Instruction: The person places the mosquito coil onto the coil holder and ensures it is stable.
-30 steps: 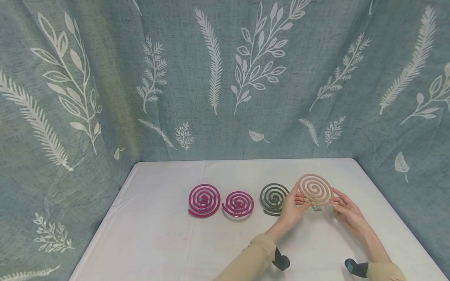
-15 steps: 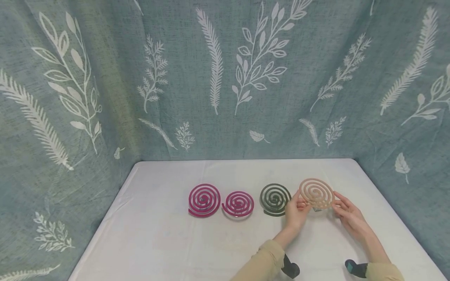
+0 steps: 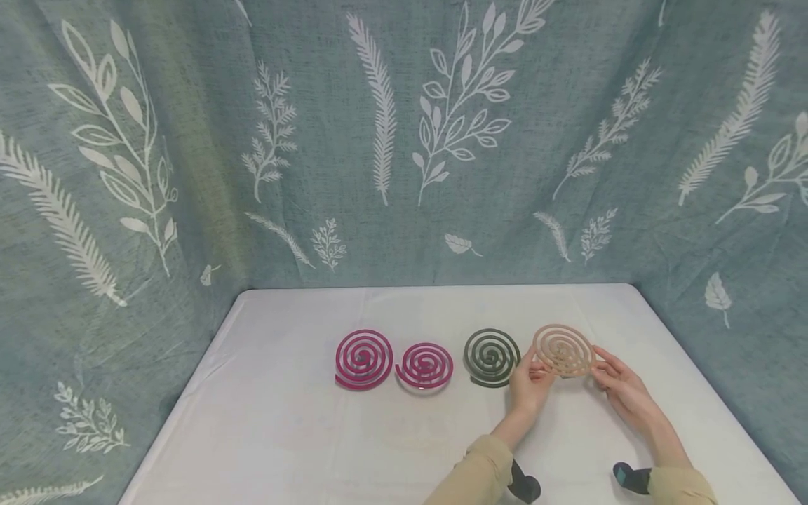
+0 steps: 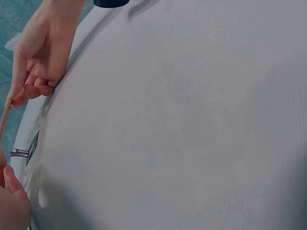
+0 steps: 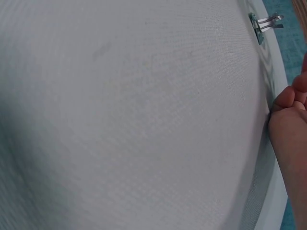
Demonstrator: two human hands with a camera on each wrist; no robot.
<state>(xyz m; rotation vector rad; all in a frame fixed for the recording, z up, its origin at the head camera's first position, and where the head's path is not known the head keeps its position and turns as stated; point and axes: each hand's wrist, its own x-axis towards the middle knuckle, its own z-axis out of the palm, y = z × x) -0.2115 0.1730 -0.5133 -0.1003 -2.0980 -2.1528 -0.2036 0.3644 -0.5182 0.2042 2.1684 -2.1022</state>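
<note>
Both hands hold a tan mosquito coil [image 3: 564,351] at the right of the table. My left hand [image 3: 529,382] pinches its left edge, and my right hand [image 3: 625,389] pinches its right edge. Beneath the coil, a small metal coil stand [image 4: 29,149] with upright prongs rests on the cloth; the head view hides most of it. In the right wrist view the same stand [image 5: 261,25] shows a gap from the coil's edge. A dark green coil [image 3: 492,358] lies just left of my left hand.
Further left are a magenta coil [image 3: 425,365], raised a little off the table, and another magenta coil [image 3: 364,360]. White cloth covers the table [image 3: 303,435]. A blue-green leaf-patterned curtain [image 3: 353,231] closes off the back and sides.
Both hands have lowered the tan coil toward the table, over the stand, which shows less beneath it now. My left forearm has shifted right. The other coils stay put.
</note>
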